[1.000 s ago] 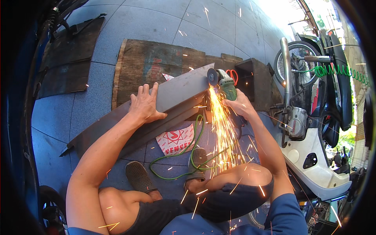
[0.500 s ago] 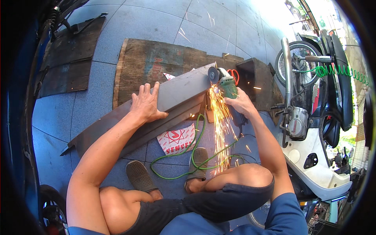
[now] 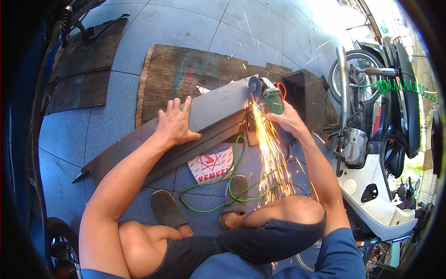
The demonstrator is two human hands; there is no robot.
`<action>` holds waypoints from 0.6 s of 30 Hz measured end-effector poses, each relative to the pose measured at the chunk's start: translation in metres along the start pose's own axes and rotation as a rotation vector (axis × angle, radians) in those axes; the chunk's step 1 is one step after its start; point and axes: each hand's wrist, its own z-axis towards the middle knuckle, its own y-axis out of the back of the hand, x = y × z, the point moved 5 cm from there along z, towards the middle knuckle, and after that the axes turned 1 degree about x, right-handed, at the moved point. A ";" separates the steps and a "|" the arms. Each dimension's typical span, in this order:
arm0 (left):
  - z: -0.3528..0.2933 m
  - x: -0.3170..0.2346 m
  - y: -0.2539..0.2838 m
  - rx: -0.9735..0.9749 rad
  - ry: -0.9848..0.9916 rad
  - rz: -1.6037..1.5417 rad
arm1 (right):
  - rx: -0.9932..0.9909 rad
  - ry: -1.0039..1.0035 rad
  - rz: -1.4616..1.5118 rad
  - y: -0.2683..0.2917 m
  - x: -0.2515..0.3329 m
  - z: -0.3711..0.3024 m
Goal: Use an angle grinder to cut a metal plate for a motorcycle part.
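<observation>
A long grey bent metal piece (image 3: 218,103) lies slantwise in front of me, from the lower left up to the middle. My left hand (image 3: 174,123) rests on its upper face with the fingers spread, pressing and gripping nothing. At its far right end, my right hand (image 3: 286,119) is wrapped round the body of a green angle grinder (image 3: 274,102). The grinder's dark disc stands at the metal's end edge. Bright orange sparks (image 3: 272,160) stream from there down toward my right knee. My fingertips behind the grinder are partly hidden.
Worn wooden boards (image 3: 204,69) lie under and behind the metal. A dark open box (image 3: 310,95) stands right of the grinder. A green cord (image 3: 195,210) loops by my feet, near a printed paper piece (image 3: 199,171). A motorbike (image 3: 355,149) is at the right.
The sparks now fan out wider and reach farther right, with more streaks at the back. Both hands, the metal piece and the grinder stay almost the same.
</observation>
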 end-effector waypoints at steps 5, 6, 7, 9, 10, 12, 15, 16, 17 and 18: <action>-0.001 0.001 0.000 -0.006 0.005 0.012 | 0.012 -0.026 0.003 0.000 0.010 -0.002; 0.000 -0.001 0.001 -0.007 0.003 0.010 | 0.023 0.005 0.037 0.001 0.006 0.001; -0.001 0.001 0.001 -0.002 0.005 0.004 | 0.025 0.006 0.037 0.000 0.008 0.000; -0.002 0.002 0.000 0.004 0.009 -0.001 | 0.046 0.064 0.067 -0.001 0.016 -0.002; -0.001 0.001 0.001 -0.001 0.006 -0.002 | 0.044 0.063 0.066 -0.001 0.012 0.001; 0.000 -0.002 0.002 -0.007 0.002 -0.004 | -0.063 -0.004 -0.037 0.003 -0.002 0.008; -0.004 0.005 0.001 -0.001 0.023 0.010 | -0.006 -0.049 -0.038 -0.002 0.024 -0.001; -0.002 0.002 0.003 0.010 0.019 -0.007 | -0.012 -0.050 -0.041 0.000 0.017 0.002; -0.002 -0.001 0.004 0.024 0.017 -0.022 | -0.007 -0.028 -0.010 0.000 0.006 0.008; -0.001 -0.002 0.005 0.022 0.013 -0.024 | -0.002 -0.005 0.021 0.001 -0.004 0.014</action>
